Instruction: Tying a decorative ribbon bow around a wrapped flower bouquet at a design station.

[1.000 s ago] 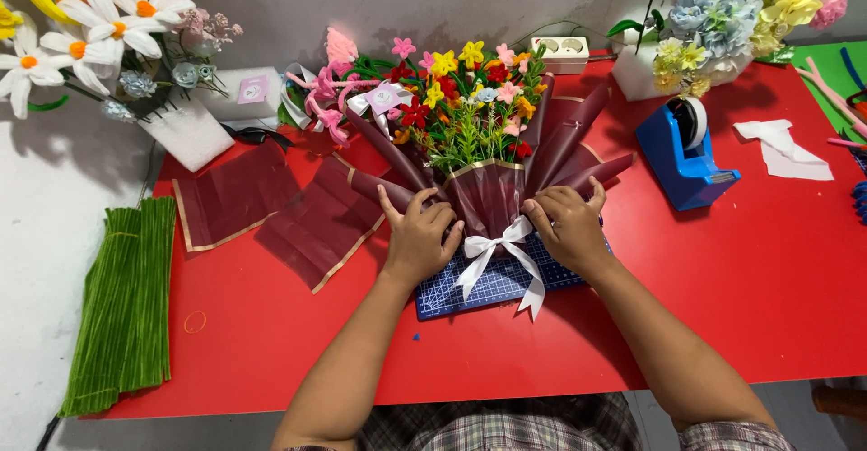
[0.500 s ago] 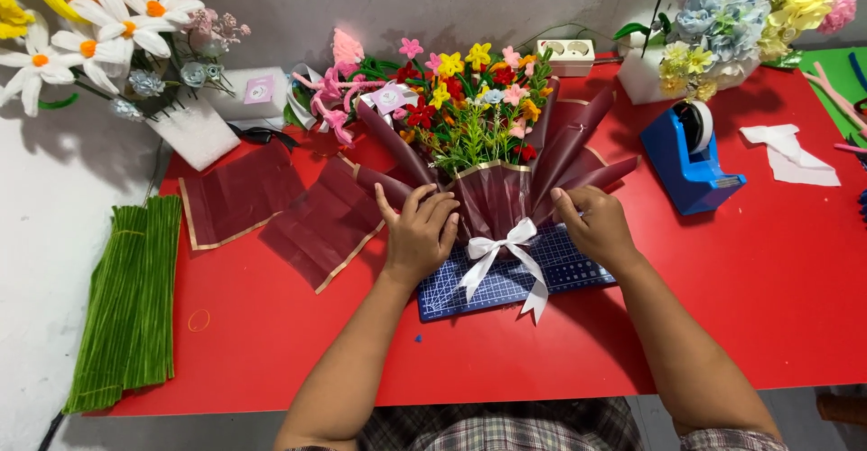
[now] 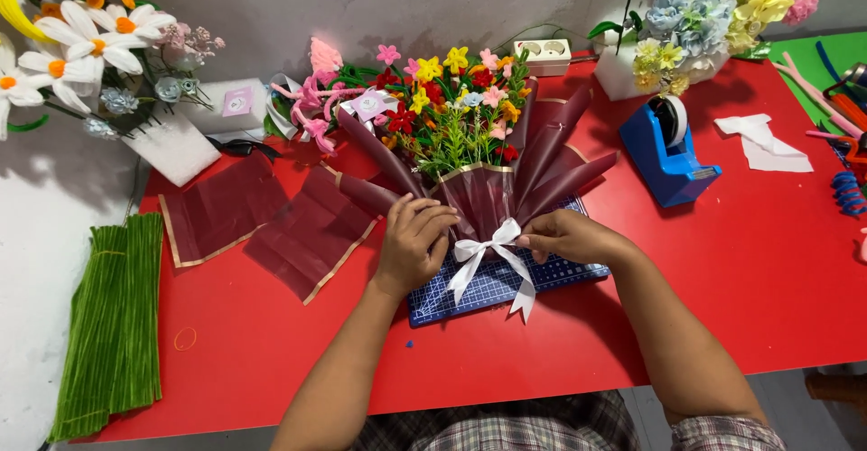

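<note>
Fingers of our left hand point(image 3: 414, 241) and right hand point(image 3: 562, 236) pinch the glossy maroon wrap point(image 3: 480, 200) either side of a satin white bow point(image 3: 489, 260); small bright flowers point(image 3: 452, 99) fan out beyond our fingertips.

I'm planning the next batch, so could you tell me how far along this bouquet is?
Mostly done: the flowers sit inside the pleated maroon wrap, and a white ribbon bow is tied at its base. In hand: the left hand presses the wrap's left side while the right hand pinches beside the bow. Probably left: final adjusting; two spare maroon sheets lie unused.
</note>
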